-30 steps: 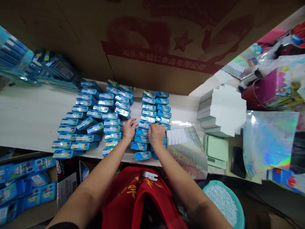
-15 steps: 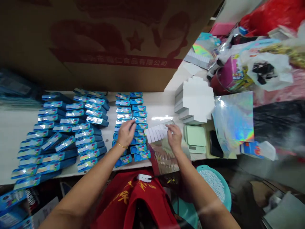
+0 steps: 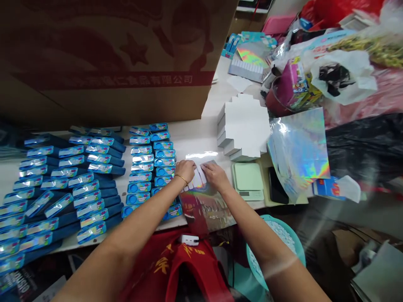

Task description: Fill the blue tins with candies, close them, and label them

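Both my hands meet at a strip of white tabs lying on a shiny silver sheet at the table's front edge. My left hand is closed at the strip's left part, with its fingertips pressed down. My right hand pinches at the strip's right end. Just left of my left hand stand two columns of small blue boxes with shiny labels. My left forearm passes over the nearest boxes.
More blue boxes fill the left side. A large cardboard carton stands behind. Rightward are stacked white card blanks, a pale green scale, a black phone and holographic sheets. A teal basin sits below.
My left hand has moved right from the blue boxes to the white strip. My right hand stays at the strip's right end. The camera view has shifted to the right.
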`<state>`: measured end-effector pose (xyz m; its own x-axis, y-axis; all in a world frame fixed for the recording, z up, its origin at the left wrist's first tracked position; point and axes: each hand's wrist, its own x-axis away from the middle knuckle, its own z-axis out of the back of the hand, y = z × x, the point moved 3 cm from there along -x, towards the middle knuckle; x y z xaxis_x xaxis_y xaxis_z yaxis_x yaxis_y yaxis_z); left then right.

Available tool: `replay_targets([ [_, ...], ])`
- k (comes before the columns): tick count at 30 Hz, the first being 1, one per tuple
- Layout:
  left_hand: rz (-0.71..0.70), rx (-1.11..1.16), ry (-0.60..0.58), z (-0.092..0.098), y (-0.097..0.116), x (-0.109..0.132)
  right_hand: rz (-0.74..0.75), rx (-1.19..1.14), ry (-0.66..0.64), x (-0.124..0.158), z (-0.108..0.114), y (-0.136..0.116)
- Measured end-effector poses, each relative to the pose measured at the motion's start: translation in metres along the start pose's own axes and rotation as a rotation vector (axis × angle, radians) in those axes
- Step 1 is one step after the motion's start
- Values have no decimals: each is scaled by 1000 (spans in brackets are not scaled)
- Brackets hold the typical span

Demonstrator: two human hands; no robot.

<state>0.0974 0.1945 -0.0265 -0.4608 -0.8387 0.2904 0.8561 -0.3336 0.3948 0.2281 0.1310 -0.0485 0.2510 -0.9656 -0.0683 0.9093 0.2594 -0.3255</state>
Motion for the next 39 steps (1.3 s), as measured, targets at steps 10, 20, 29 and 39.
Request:
replay_targets([
  [10, -169, 243, 153, 3, -2, 9, 5, -180, 60, -3, 35, 4],
  [20, -243, 398, 116, 5, -3, 15, -9, -317, 100, -11, 33, 13],
  [29, -159, 399, 63, 0, 13, 8, 89, -54, 111, 0, 39, 6],
  [39, -101, 475, 24, -4, 15, 9, 160, -22, 150, 33, 44, -4],
])
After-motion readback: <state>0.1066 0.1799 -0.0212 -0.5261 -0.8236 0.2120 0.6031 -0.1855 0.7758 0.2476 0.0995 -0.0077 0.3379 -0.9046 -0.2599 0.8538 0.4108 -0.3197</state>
